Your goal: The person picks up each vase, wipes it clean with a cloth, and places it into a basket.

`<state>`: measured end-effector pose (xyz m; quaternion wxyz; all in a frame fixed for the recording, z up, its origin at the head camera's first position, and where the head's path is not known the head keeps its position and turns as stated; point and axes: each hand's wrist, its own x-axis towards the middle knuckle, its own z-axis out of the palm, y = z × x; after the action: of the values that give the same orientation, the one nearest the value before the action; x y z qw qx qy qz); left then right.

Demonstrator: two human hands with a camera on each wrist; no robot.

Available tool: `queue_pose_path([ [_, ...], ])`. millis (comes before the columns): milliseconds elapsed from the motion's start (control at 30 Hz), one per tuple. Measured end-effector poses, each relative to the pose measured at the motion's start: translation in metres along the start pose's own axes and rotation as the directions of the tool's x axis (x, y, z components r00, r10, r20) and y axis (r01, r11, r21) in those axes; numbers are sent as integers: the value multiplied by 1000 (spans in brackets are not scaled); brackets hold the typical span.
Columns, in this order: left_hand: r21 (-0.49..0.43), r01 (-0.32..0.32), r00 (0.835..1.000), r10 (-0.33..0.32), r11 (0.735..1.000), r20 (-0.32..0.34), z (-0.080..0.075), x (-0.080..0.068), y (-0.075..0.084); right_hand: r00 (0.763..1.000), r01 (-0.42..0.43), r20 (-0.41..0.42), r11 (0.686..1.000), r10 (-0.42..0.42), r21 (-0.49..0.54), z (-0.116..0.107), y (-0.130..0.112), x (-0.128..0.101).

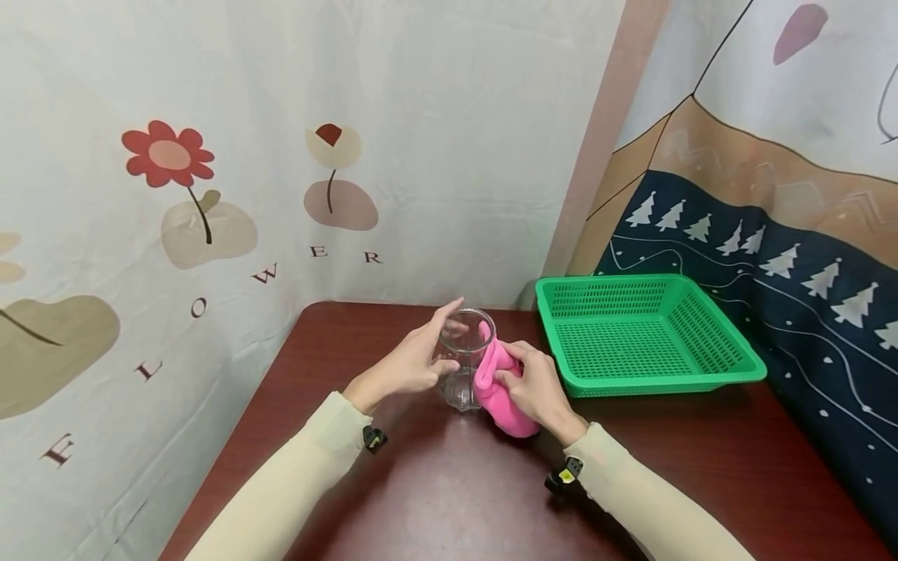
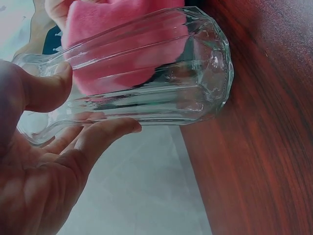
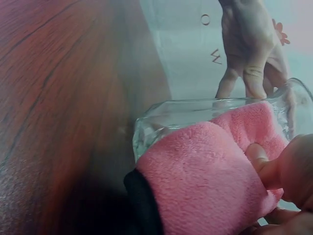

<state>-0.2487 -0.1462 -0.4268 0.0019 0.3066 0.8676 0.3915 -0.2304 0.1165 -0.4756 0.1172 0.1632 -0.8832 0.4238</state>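
Note:
A clear glass vase (image 1: 459,383) with a ribbed body and flared rim is upright over the table; whether its base touches the wood is hard to tell. My left hand (image 1: 410,360) holds it near the neck from the left, thumb (image 2: 51,90) on one side and fingers on the other. At the vase's right side, my right hand (image 1: 536,386) pinches a fluffy pink cloth (image 1: 507,405) between thumb and fingers. In the right wrist view the pink cloth (image 3: 205,171) lies against the glass, part of it up by the rim. A dark edge strip (image 3: 142,200) shows on its lower end.
A green perforated plastic basket (image 1: 652,386) stands at the right rear of the dark red wooden table (image 1: 435,499). Behind the table hangs a pale flower-printed curtain (image 1: 456,156); a navy tree-printed cloth (image 1: 793,312) hangs at the right.

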Motion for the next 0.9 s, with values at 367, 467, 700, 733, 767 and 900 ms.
queue_pose_path([
  [367, -6, -4, 1000, 4, 1000, 13, -1, 3, -2, 996, 33, -85, 981, -17, 191, -9, -13, 11],
  [467, -6, -11, 1000, 11, 1000, 10, -1, 3, -2, 996, 26, -91, 965, -2, 261, -9, -12, 13],
  [700, -20, 2, 1000, -1, 1000, 7, 0, 1, -1, 993, 66, -113, 937, -29, 343, -11, -11, 15],
  [733, -16, 5, 1000, -5, 1000, 5, 0, 1, -1, 993, 76, -112, 933, -39, 351, -11, -11, 15],
  [767, -13, 10, 1000, -10, 1000, 5, 0, 0, -1, 993, 82, -108, 929, -46, 360, -11, -11, 15],
  [900, -12, 16, 1000, -16, 1000, 6, 0, -1, 0, 996, 85, -59, 914, -67, 397, -9, -11, 13],
])
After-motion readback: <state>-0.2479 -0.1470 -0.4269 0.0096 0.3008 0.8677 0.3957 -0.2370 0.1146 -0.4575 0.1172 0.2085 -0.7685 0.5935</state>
